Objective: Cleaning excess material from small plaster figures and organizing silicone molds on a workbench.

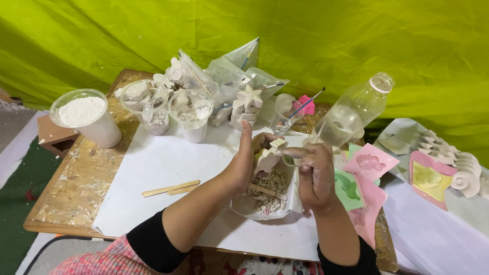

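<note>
Left hand (243,165) grips a pale plaster cast (268,159) over the bowl (239,208) of chips, right hand (315,175) pinches a small tool. Looks light, brittle, chalky, so hold the thick body, not edges

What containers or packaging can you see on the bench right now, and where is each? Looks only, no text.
Tub: far left, round, white, full of white powder.
Plastic bags: back centre, clear, crumpled, holding brushes.
Bottle: right of centre, clear plastic, lying tilted, no cap.
Cups: back, clear, chalky white inside.
No labels, signs or screens visible.
</note>
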